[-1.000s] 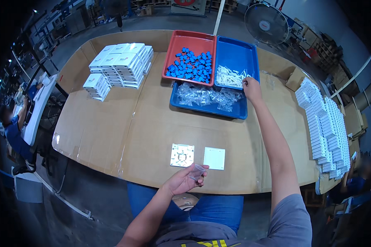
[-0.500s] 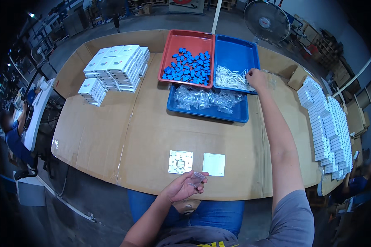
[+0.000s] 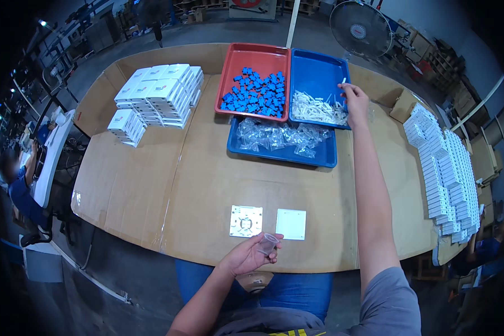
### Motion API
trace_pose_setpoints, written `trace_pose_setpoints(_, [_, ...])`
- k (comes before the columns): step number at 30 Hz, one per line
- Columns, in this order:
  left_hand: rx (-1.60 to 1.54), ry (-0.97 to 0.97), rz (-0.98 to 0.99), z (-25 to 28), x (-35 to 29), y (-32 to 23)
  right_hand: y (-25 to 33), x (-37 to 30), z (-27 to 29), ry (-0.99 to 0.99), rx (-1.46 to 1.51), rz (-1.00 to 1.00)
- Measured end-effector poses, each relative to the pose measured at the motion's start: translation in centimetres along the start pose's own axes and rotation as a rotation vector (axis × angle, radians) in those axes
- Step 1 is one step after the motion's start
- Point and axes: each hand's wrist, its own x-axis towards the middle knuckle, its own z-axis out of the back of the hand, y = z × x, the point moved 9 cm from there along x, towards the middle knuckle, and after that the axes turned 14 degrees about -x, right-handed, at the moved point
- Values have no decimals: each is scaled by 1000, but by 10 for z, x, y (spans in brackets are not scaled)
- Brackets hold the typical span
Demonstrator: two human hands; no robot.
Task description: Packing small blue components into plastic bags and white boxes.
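Observation:
My left hand (image 3: pixel 247 256) is closed around a small clear plastic cup (image 3: pixel 268 242), just in front of the two square white pieces on the table. My right hand (image 3: pixel 355 102) reaches out over the right edge of the upper blue tray (image 3: pixel 319 67). Pinched between its fingertips is a small white stick-like piece (image 3: pixel 344 81); many similar white pieces (image 3: pixel 317 108) lie heaped in that tray. One square is a white plate with cut-outs and a round centre (image 3: pixel 246 221). Beside it rests a plain white square plate (image 3: pixel 291 224).
A red tray (image 3: pixel 255 55) holds small blue parts (image 3: pixel 256 92). In front, a lower blue tray (image 3: pixel 238 147) contains clear plastic bags (image 3: pixel 280 134). White boxes (image 3: pixel 162 92) are stacked at left; white stacks (image 3: pixel 445 173) line the right edge. Cardboard covers the table (image 3: pixel 123 185).
My right hand has lifted off the heap of white pieces, and a white piece now shows upright in its fingertips. My left hand keeps its hold on the cup.

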Motion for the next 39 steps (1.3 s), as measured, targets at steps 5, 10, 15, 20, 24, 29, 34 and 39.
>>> trace_pose_setpoints(5, [-32,42,-40,0,2,-6,59,-114,14,276,338,-57])
trace_pose_setpoints(10, [14,61,-58,-13,7,-13,61,-274,27,467,179,-150])
trace_pose_setpoints(15, [105,25,-80,-9,-1,-9,63,-385,19,636,156,-322])
trace_pose_setpoints(20, [189,16,-104,-7,-3,-8,84,-399,25,711,99,-71])
trace_pose_setpoints(24, [202,7,-110,-12,-5,-8,104,-393,25,794,-21,-25])
trace_pose_setpoints(29, [217,20,-112,-14,-7,-8,130,-399,9,991,-182,213])
trace_pose_setpoints(34, [245,-16,-111,-6,-9,-5,127,-414,-8,1163,-36,301])
trace_pose_setpoints(39, [183,36,-118,-9,-11,-6,126,-423,-15,1267,-11,106])
